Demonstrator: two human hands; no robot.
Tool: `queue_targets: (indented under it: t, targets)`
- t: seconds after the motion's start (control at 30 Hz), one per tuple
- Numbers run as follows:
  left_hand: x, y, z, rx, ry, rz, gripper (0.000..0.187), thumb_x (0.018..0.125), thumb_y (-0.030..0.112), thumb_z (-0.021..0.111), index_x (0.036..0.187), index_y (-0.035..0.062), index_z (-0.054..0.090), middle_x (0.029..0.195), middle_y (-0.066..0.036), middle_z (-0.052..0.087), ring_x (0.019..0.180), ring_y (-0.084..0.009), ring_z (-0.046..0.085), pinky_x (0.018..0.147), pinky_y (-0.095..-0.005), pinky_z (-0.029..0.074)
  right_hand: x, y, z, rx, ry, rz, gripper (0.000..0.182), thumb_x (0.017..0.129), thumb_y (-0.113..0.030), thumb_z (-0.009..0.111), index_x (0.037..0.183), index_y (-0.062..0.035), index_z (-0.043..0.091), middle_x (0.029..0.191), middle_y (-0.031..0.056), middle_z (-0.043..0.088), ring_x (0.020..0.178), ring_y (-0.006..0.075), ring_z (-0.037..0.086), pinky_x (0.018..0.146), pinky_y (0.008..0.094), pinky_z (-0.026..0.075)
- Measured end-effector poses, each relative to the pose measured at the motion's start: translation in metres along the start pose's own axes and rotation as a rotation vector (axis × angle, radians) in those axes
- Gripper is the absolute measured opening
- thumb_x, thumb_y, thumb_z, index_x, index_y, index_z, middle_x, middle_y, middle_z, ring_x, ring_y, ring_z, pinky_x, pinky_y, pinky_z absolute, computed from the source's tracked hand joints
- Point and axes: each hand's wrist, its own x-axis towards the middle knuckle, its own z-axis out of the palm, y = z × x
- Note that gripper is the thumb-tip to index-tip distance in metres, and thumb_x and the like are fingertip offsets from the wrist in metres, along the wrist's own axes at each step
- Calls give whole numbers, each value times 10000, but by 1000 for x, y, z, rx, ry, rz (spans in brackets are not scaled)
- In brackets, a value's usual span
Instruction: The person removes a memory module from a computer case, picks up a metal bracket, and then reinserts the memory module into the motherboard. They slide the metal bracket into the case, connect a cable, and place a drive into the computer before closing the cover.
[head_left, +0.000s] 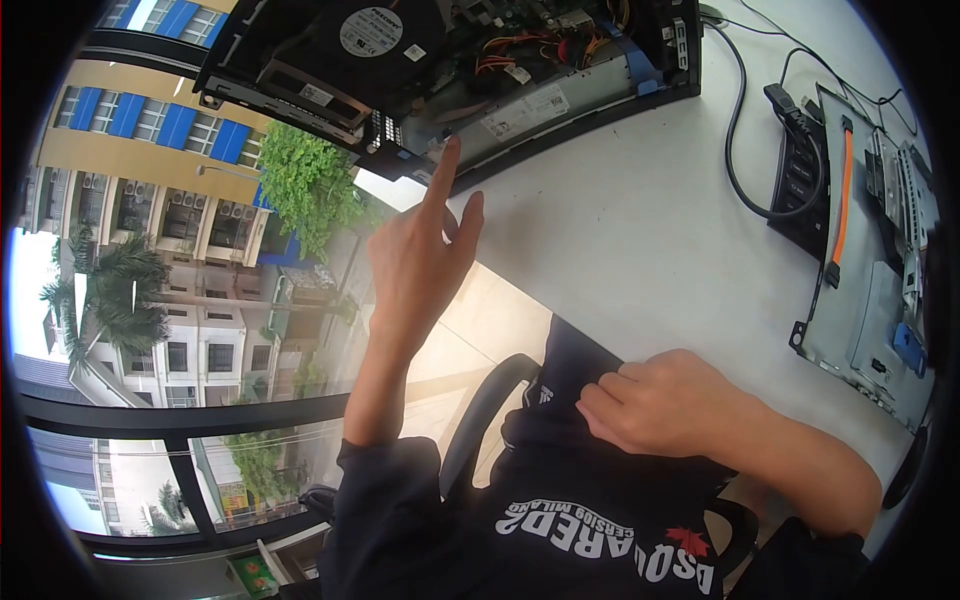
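An opened desktop computer case (575, 125) lies at the top of the view. Its round fan (372, 35), a labelled silver power supply (525, 110) and bundles of coloured wires (510, 50) are exposed. My left hand (425, 240) reaches up to the near left corner of the case. The index finger is stretched out with its tip over the corner, the thumb stands apart, and the other fingers are curled under, partly hidden. My right hand (660, 400) is closed in a loose fist near the front edge of the white table (640, 230), with nothing showing in it.
On the right of the table lies a metal computer panel (860, 310) with an orange cable (845, 190) on it. Beside it are a black keyboard (800, 190) and a looped black cable (735, 130). A chair armrest (485, 420) and a window frame (180, 415) stand left.
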Motion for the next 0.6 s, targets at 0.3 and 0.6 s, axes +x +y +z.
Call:
queue_targets:
  t: [0.3, 0.6]
  targets:
    - [-4, -10, 3, 10, 32, 6, 628, 967, 310, 675, 1555, 201, 484, 518, -2, 597, 436, -194, 590, 483, -333, 429, 0, 0, -1, 2, -18, -7, 170, 923, -165, 640, 842, -17, 626, 720, 88, 677, 640, 237, 700, 527, 364, 556]
    - [-3, -1, 4, -25, -7, 1, 610, 960, 272, 702, 1529, 153, 519, 560, -16, 636, 460, -177, 615, 522, -323, 458, 0, 0, -1, -14, 5, -11, 175, 927, -170, 644, 829, -26, 619, 704, 77, 669, 627, 229, 690, 512, 358, 545]
